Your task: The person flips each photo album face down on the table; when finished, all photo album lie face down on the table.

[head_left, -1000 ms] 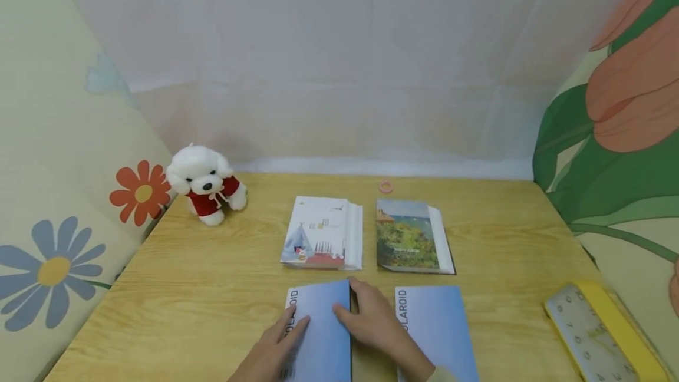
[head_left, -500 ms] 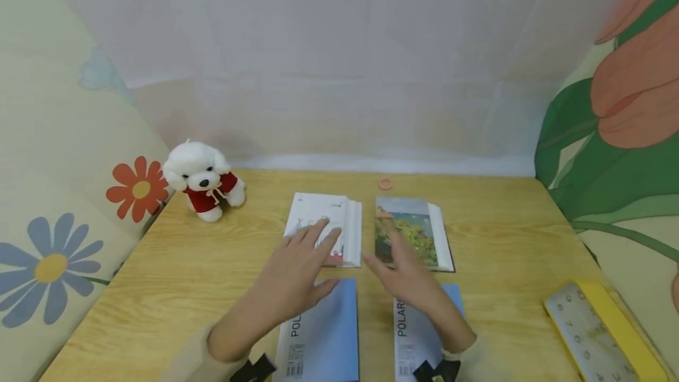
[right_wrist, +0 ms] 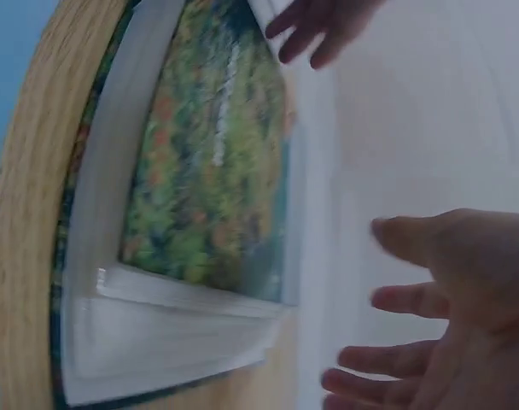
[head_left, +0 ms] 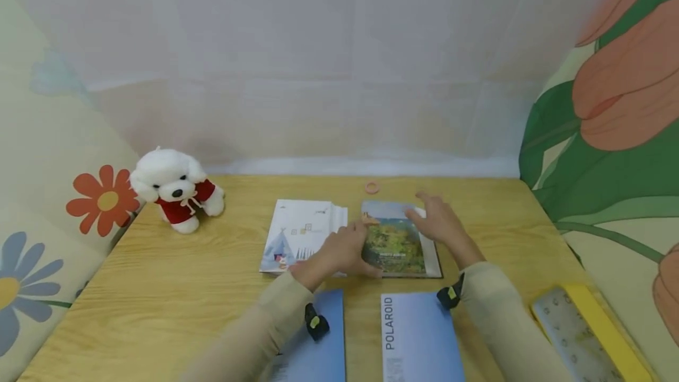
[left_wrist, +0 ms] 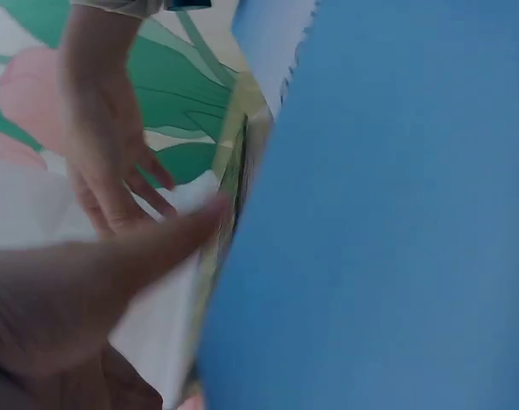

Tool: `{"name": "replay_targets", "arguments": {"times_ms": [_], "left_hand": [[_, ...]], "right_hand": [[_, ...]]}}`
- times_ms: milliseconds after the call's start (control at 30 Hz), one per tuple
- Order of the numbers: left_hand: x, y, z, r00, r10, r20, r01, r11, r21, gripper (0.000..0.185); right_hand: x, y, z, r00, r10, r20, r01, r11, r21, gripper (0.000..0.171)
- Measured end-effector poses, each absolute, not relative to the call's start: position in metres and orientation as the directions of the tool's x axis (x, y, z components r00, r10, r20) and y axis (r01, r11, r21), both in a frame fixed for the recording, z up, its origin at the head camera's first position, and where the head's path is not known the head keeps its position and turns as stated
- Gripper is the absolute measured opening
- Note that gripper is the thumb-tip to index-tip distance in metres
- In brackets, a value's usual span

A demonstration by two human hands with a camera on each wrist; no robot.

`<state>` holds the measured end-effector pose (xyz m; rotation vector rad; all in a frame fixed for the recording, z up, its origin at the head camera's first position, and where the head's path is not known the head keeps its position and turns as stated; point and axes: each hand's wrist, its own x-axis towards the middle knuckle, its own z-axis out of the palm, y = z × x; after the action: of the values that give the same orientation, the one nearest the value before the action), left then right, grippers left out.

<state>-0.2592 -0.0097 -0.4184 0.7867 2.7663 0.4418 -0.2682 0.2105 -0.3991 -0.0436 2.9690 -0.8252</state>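
A stack of cards with a green landscape picture (head_left: pixel 395 243) lies on the wooden table (head_left: pixel 185 287) beside a white stack with a tent drawing (head_left: pixel 297 231). My left hand (head_left: pixel 347 246) reaches over between them, its fingers touching the landscape stack's left edge. My right hand (head_left: pixel 437 220) is over that stack's far right corner, fingers spread and fairly straight. The right wrist view shows the landscape stack (right_wrist: pixel 208 171) with loose white sheets under it and my right hand (right_wrist: pixel 447 290) open beside it. The left wrist view is blurred; my left hand (left_wrist: pixel 114 265) stretches toward the landscape stack (left_wrist: pixel 234 179).
Two blue Polaroid sleeves (head_left: pixel 419 335) (head_left: pixel 318 346) lie near the front edge under my forearms. A white plush dog (head_left: pixel 172 184) sits at the back left, a small pink ring (head_left: pixel 372 187) behind the stacks, and a yellow-edged clock (head_left: pixel 589 329) at the front right.
Both hands left the blue sleeves and moved forward. The left hand crossed over the tent stack to the landscape stack's left edge; the right hand went to its far right corner.
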Motion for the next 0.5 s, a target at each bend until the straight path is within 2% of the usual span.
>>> {"name": "replay_targets", "arguments": {"times_ms": [67, 167, 300, 400, 500], "left_hand": [[-0.26, -0.009, -0.427, -0.835, 0.523, -0.169, 0.449, 0.826, 0.339, 0.104], [-0.26, -0.009, -0.432, -0.834, 0.524, -0.174, 0.446, 0.825, 0.345, 0.097], [-0.262, -0.006, -0.433, -0.828, 0.538, -0.16, 0.441, 0.8, 0.406, 0.084], [-0.263, -0.007, -0.437, -0.82, 0.553, -0.147, 0.413, 0.75, 0.516, 0.079], [-0.262, -0.011, -0.439, -0.801, 0.588, -0.111, 0.375, 0.638, 0.673, 0.083]], "right_hand": [[-0.272, 0.213, -0.408, -0.993, -0.043, -0.106, 0.017, 0.858, -0.514, 0.06], [-0.275, 0.215, -0.419, -0.985, -0.051, -0.163, 0.038, 0.863, -0.504, 0.06], [-0.278, 0.218, -0.426, -0.982, -0.064, -0.176, 0.033, 0.868, -0.495, 0.063], [-0.278, 0.218, -0.428, -0.981, -0.078, -0.177, 0.032, 0.839, -0.543, 0.061], [-0.278, 0.214, -0.43, -0.982, -0.081, -0.168, 0.041, 0.788, -0.615, 0.06]]}}
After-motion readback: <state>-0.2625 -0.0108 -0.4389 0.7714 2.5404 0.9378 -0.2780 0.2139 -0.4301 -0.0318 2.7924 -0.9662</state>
